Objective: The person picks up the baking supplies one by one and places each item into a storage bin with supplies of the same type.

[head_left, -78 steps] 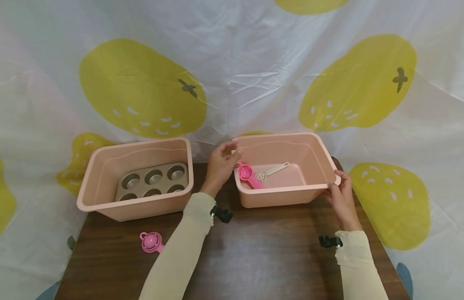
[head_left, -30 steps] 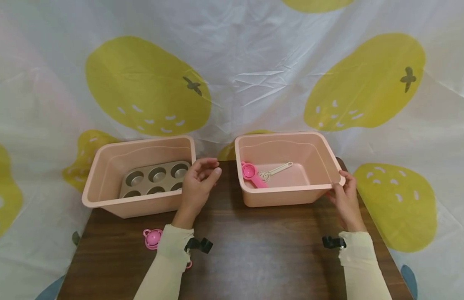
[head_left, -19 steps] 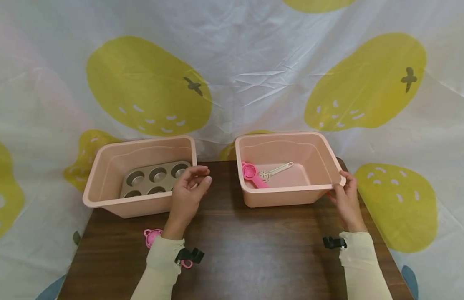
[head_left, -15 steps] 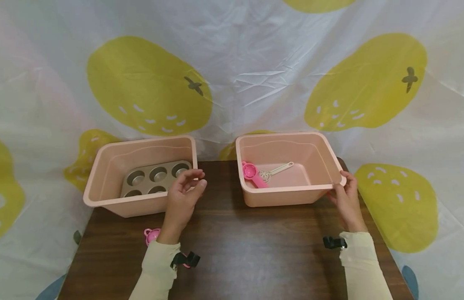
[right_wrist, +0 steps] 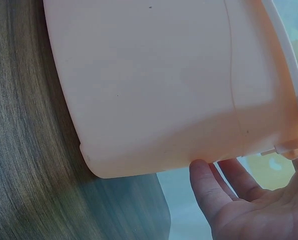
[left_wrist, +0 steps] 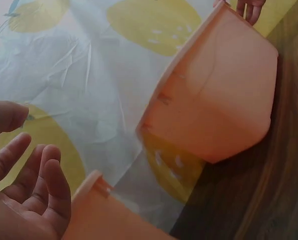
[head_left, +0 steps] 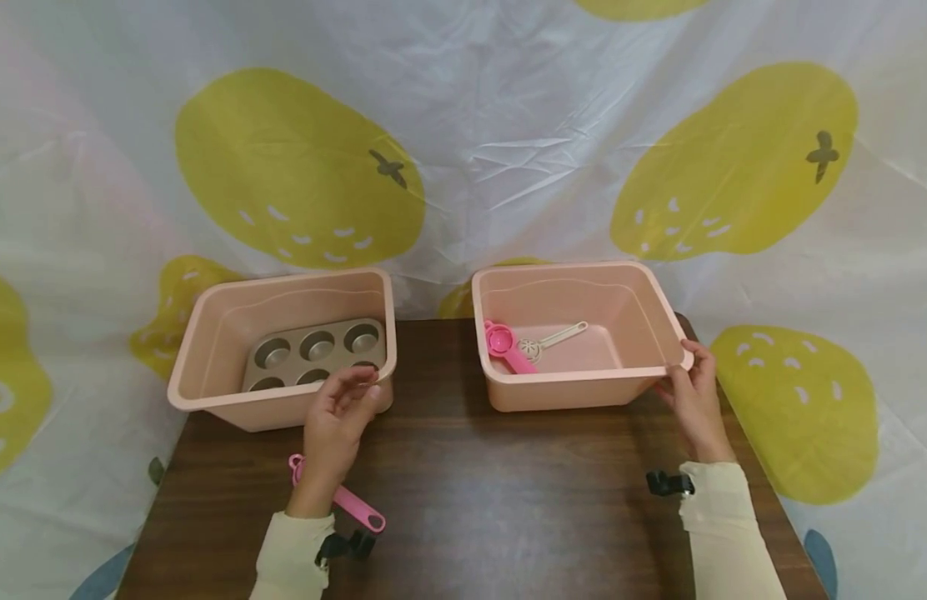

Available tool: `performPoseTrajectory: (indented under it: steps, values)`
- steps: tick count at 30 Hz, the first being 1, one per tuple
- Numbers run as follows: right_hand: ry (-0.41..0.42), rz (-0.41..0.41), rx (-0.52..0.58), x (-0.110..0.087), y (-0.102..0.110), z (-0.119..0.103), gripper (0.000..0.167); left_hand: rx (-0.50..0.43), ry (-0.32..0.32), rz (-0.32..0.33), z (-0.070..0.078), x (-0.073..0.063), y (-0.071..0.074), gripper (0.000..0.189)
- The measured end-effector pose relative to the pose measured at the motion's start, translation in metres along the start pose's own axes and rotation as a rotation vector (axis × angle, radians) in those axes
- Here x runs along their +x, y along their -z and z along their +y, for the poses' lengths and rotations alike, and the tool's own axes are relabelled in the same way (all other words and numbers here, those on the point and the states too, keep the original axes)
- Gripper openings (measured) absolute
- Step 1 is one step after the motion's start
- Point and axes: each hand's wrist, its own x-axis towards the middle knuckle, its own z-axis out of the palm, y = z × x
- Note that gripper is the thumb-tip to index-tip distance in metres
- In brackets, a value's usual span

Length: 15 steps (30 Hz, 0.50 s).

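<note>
My left hand (head_left: 353, 393) hovers low over the table in front of the left pink bin (head_left: 208, 321); its fingers (left_wrist: 36, 187) are loosely curled and hold nothing. A pink egg separator (head_left: 356, 507) lies on the table under that wrist, with only its handle and a bit of its rim showing. My right hand (head_left: 690, 367) grips the front right corner of the right pink bin (head_left: 583, 392), thumb on the rim, fingers (right_wrist: 209, 187) beneath it. Inside this bin lie a second pink egg separator (head_left: 503, 344) and a white slotted spoon (head_left: 551, 339).
A metal muffin tin (head_left: 317, 352) leans inside the left bin. Both bins stand at the back of the dark wooden table (head_left: 508, 500), with a gap between them. A white cloth with yellow fruit shapes (head_left: 463, 150) hangs behind and around the table.
My left hand has drawn back from the right bin's left wall, leftward and toward me, to the front of the left bin. The right hand has stayed on the right bin's corner.
</note>
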Motion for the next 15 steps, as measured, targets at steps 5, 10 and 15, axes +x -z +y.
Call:
performPoseTrajectory:
  steps: [5, 10, 15]
  values:
    - [0.000, -0.001, 0.002, 0.001, 0.001, 0.001, 0.045, 0.023, 0.011, 0.036, -0.007, -0.008, 0.012, 0.030]
    - [-0.003, -0.001, 0.007, 0.001, 0.001, 0.001, 0.045, 0.032, 0.031, 0.053, -0.016, -0.017, 0.024, 0.029]
    - [-0.002, -0.002, -0.007, 0.001, 0.002, 0.002, 0.045, 0.056, 0.057, 0.077, -0.025, -0.026, 0.037, 0.030]
